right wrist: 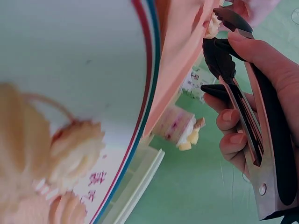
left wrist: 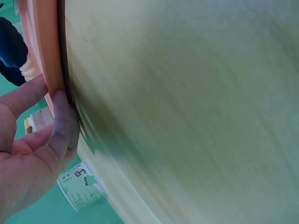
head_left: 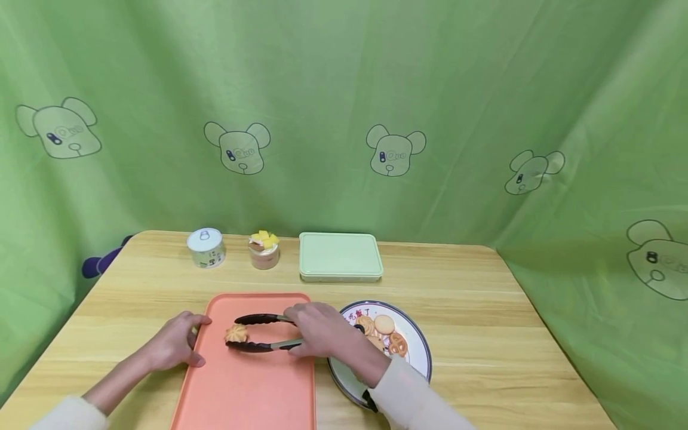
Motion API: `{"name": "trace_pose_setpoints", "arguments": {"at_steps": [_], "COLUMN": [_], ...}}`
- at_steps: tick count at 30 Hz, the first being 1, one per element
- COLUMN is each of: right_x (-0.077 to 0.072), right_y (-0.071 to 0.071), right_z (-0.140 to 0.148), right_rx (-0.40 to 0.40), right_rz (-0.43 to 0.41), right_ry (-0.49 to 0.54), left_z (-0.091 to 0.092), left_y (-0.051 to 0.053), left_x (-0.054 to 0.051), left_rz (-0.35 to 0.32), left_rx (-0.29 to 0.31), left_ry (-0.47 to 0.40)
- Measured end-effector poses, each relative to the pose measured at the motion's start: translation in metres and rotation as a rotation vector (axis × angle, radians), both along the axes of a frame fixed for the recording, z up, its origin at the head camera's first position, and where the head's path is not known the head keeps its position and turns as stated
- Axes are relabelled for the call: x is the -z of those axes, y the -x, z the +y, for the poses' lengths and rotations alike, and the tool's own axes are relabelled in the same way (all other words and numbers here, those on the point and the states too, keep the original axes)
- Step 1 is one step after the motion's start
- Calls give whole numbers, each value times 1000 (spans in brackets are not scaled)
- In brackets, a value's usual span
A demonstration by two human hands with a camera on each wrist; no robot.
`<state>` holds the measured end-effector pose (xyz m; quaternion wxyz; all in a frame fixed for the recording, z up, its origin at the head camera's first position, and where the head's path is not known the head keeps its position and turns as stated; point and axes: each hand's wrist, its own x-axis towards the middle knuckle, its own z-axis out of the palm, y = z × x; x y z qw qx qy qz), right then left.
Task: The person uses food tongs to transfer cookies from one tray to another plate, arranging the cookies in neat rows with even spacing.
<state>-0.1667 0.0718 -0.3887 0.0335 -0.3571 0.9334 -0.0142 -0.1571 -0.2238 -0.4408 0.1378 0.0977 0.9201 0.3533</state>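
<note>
My left hand (head_left: 171, 344) pinches the left rim of a coral-pink tray (head_left: 252, 394). In the left wrist view, the thumb and fingers lie on opposite sides of that rim. My right hand (head_left: 325, 329) holds black-tipped metal tongs (head_left: 260, 347) over the tray. Between the tong tips is a ridged, flower-shaped cookie (head_left: 236, 333); whether it touches the tray I cannot tell. To the right stands a round white plate (head_left: 344, 377) with a dark rim, partly hidden by my right forearm. Several cookies lie on it, including a plain round one (head_left: 384, 324) and a pretzel-shaped one (head_left: 398, 344).
Along the back of the wooden table (head_left: 473, 298) stand a pull-ring can (head_left: 206, 248), a small dessert cup (head_left: 264, 255) with yellow pieces on top, and a pale green lidded box (head_left: 341, 257). A green curtain (head_left: 322, 71) surrounds the table's back and sides.
</note>
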Motion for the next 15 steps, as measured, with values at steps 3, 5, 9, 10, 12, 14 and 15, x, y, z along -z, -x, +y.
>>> {"name": "trace_pose_setpoints", "arguments": {"at_steps": [3,5,9,10,12,14,15], "right_x": [-4,-6,-13,-14,-16,-18,-18], "right_y": [-2,-4,-8,-10,-13,-15,-17], "right_z": [9,16,32,36,45,54,59], "right_rx": [11,17,39,45,56,61,66], "right_rz": [7,7,5,2,6,17,21], "right_ry": [13,28,57,64,78,90,94], "left_z": [0,0,0,0,0,0,0], "left_y": [0,0,-1,-1,-1,-1,-1], "left_x": [0,0,1,1,2,2,2], "left_rz": [10,18,25,26,28,30,32], "left_rx": [1,4,2,2,1,1,1], "left_ry": [-4,-6,-8,-6,-5,-3,-3]}}
